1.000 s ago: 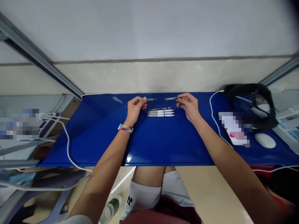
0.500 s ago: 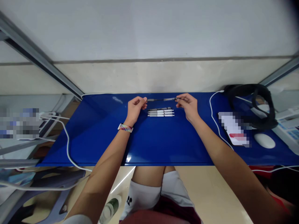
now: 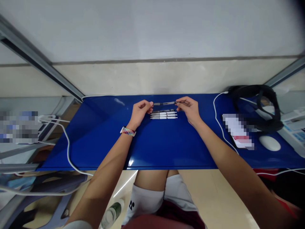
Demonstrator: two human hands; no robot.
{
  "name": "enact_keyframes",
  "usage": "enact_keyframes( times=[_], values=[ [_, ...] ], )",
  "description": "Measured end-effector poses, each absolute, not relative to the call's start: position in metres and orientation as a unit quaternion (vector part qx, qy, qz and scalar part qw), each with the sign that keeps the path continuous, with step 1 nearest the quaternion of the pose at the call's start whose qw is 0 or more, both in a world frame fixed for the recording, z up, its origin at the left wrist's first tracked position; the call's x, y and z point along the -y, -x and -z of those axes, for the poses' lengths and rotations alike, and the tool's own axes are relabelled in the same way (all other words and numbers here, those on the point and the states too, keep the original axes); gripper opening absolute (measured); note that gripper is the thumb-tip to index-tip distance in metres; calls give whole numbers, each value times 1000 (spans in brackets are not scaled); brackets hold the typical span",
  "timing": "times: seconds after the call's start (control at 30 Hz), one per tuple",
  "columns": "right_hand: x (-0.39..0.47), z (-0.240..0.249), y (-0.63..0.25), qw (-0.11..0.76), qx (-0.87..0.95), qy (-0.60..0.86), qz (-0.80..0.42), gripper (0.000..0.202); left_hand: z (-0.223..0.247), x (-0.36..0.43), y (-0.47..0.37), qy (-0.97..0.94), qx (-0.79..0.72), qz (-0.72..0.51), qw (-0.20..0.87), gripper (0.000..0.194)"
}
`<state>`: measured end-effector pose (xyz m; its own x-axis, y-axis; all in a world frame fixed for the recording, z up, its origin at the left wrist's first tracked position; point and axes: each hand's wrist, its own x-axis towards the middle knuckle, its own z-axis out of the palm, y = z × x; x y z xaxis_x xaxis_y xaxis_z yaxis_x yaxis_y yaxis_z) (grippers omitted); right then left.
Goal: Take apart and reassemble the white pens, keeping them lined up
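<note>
A dark pen with a clear barrel (image 3: 164, 103) is held level between my two hands. My left hand (image 3: 142, 111) pinches its left end, and my right hand (image 3: 189, 108) pinches the right end. Just below it, several pens (image 3: 164, 115) lie side by side on the blue table (image 3: 166, 143); the nearer ones are white with grey grips, the farthest one darker. The fingers of both hands are closed at the tips.
At the right are a phone (image 3: 238, 132), a white mouse (image 3: 270, 143), a black headset-like strap (image 3: 274, 111) and a white cable (image 3: 218, 119). Another white cable (image 3: 69, 149) crosses the table's left side. A bottle (image 3: 112, 214) stands below the table.
The two hands have come closer together, my left hand moving right and my right hand moving left. The separated dark pieces between them now look like one joined pen.
</note>
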<state>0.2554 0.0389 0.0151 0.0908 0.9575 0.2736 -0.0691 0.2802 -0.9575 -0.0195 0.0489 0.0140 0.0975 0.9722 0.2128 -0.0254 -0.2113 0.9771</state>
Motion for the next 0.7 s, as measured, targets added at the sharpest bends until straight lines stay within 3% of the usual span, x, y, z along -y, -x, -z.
enact_keyframes(
  times=[0.27,0.47,0.53,0.63,0.7],
  values=[
    [-37,-17,-254,589,534,414,-443,30,-18,-47,21,-594,-425,-506,459,48],
    [-34,-19,-251,581,541,399,-460,30,-20,-45,21,-622,-445,-494,414,72],
    [-34,-19,-251,575,533,406,-469,31,-20,-46,21,-616,-437,-502,421,64],
    [-34,-20,-253,571,512,417,-488,32,-20,-47,20,-604,-403,-520,450,38],
    [-34,-20,-255,571,498,417,-503,33,-20,-47,19,-597,-387,-525,468,36]
  ],
)
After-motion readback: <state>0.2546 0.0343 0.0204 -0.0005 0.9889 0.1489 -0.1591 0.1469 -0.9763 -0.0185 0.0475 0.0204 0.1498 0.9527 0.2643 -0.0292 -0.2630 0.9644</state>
